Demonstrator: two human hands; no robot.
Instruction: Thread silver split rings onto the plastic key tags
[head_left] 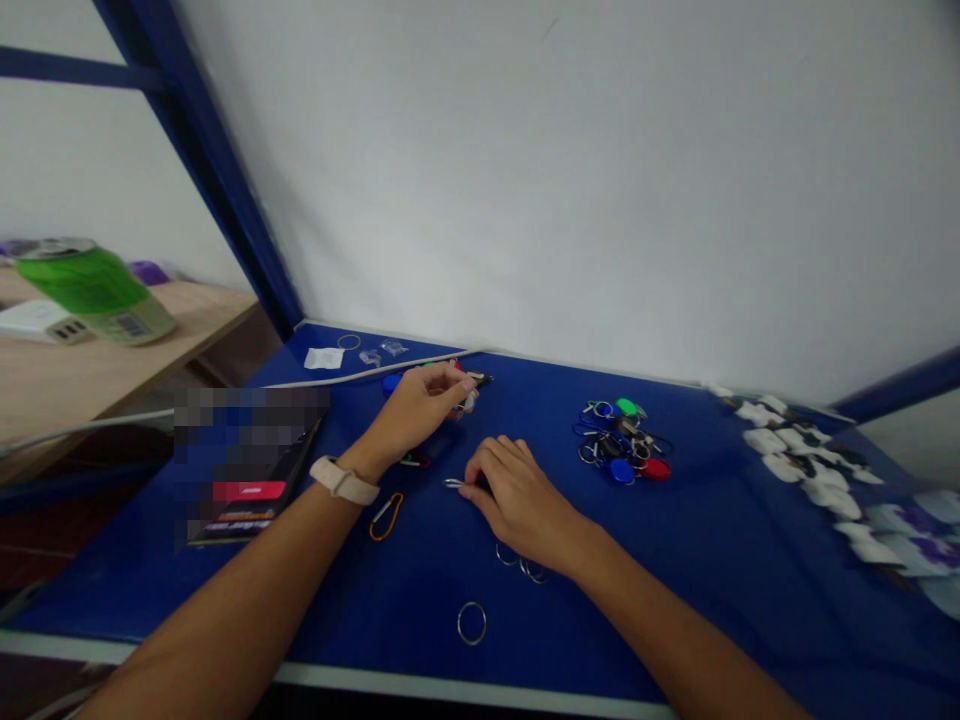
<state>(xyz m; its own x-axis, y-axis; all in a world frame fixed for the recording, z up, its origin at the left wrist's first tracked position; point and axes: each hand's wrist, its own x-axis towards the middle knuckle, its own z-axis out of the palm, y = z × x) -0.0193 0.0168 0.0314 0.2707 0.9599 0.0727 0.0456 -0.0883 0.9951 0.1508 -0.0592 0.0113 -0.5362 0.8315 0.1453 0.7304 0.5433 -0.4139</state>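
My left hand (426, 408) is closed at the fingertips over something small and whitish that I cannot make out. Behind and beside it lie partly hidden blue and red pieces and a dark clip (481, 378). My right hand (517, 492) pinches a silver carabiner (453, 483) between thumb and fingers, low over the blue table. An orange carabiner (386, 518) lies near my left wrist, and a red-and-dark carabiner (417, 461) shows partly under that hand. Several metal split rings (523, 566) rest below my right hand. One larger ring (472, 623) lies closer to the front edge.
Right of my hands is a pile of coloured key reels and carabiners (621, 440). White padded pieces (814, 460) line the right side. A cable (360, 376) crosses the back left, near a dark package (259, 490). A green can (94, 290) stands on a wooden desk.
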